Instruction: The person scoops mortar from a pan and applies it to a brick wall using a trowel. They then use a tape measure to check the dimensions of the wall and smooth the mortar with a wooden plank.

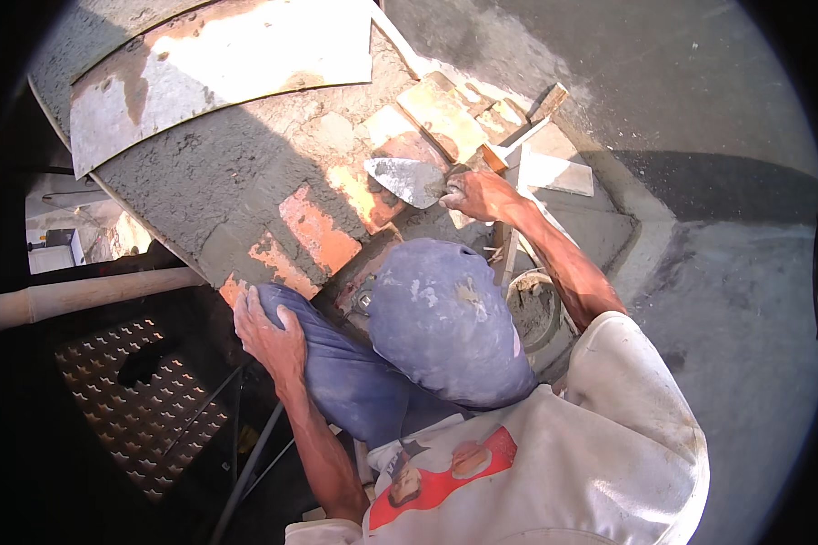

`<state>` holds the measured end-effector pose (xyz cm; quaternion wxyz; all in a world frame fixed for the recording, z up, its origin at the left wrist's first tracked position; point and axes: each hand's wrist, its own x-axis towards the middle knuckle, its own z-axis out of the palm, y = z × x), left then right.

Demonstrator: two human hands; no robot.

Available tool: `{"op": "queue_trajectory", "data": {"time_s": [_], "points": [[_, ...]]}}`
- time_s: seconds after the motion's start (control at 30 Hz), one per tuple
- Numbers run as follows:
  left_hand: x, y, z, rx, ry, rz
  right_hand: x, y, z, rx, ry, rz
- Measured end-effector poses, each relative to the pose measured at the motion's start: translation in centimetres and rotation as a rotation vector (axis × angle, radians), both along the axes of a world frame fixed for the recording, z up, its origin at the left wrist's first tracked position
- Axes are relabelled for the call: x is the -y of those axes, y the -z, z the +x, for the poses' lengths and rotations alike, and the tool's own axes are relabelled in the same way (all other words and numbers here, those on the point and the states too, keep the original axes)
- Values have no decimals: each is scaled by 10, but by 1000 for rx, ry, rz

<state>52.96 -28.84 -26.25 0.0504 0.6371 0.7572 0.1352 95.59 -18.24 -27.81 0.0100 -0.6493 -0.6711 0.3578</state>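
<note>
My right hand [482, 195] is closed round the handle of a pointing trowel, whose grey, mortar-smeared blade [407, 180] points left over the bricks. Beneath and beside the blade lies an orange brick [365, 195] partly coated with mortar. Two more orange bricks, one whole-looking [323, 232] and one more smeared [282, 265], sit to the left, set close in grey mortar [204, 173]. My left hand [277, 341] rests against my bent knee in blue trousers [336, 363], fingers stretched out, beside a brick corner [233, 289]. My other knee [445, 318] hides part of the near work.
A pale curved board [236, 68] lies across the mortar at the top. Wood pieces [547, 102] and a flat plank [441, 118] lie far right of the bricks, before a grey wall [700, 91]. A round mortar container [534, 309], bamboo pole [109, 295] and perforated metal plate [141, 409] are nearer.
</note>
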Motion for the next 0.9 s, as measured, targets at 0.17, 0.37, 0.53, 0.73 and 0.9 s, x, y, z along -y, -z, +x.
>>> {"op": "queue_trajectory", "data": {"time_s": [0.17, 0.37, 0.53, 0.73, 0.9], "points": [[-7, 6, -30, 75, 69, -45, 159, -36, 96, 59, 486, -37], [-28, 4, -57, 136, 111, -143, 339, -11, 129, 462, 324, -206], [-40, 20, -79, 215, 119, -236, 409, 78, 123, 669, 339, -364], [-37, 64, -119, 275, 168, -195, 445, 218, 88, 412, 537, -304], [-33, 70, -135, 330, 143, -182, 434, 222, 70, 41, 856, -235]]}}
